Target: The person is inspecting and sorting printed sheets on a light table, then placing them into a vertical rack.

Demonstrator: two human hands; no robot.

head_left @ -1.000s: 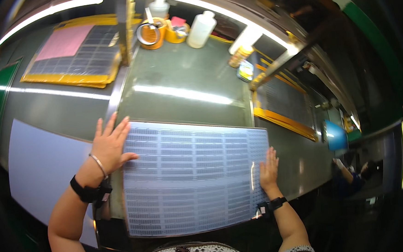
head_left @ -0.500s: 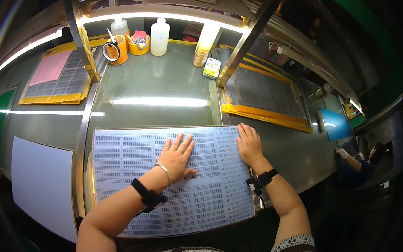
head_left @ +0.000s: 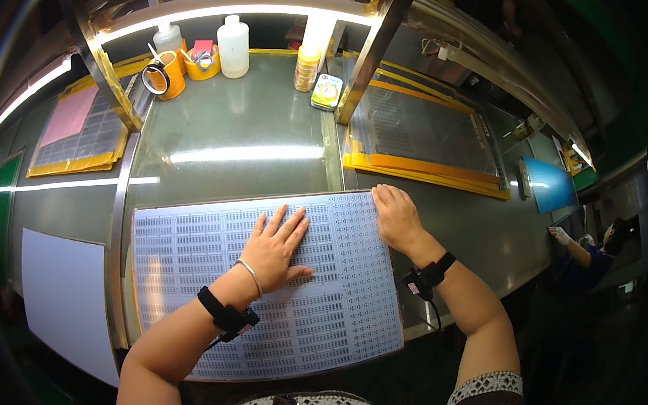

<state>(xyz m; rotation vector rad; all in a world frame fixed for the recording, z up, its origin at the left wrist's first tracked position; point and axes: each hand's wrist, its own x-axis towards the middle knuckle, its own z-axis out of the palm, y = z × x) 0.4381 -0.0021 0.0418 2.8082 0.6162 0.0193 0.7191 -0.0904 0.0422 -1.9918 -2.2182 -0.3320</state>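
Observation:
A large white panel (head_left: 321, 332) printed with rows of small dark marks lies in front of me. My left hand (head_left: 273, 250) rests flat on its upper middle, palm down with the fingers spread. At the panel's far right corner, my right hand (head_left: 395, 213) is closed, its fingers bent together over the edge. The fingertips are partly hidden there, with the thumb side against the panel. Both wrists carry black bands with small boxes, and a bracelet circles the left wrist.
A plain white board (head_left: 66, 300) lies to the left. Framed film sheets (head_left: 427, 133) with yellow edges are stacked at right. A white bottle (head_left: 234, 48), an orange tape roll (head_left: 172, 77) and a small tin (head_left: 326, 91) stand at the back. A gloved co-worker (head_left: 593, 254) is far right.
My right hand's fingers have gone from stretched out to bent together at the panel's corner. The left hand stays flat on the panel. The whole view has shifted slightly.

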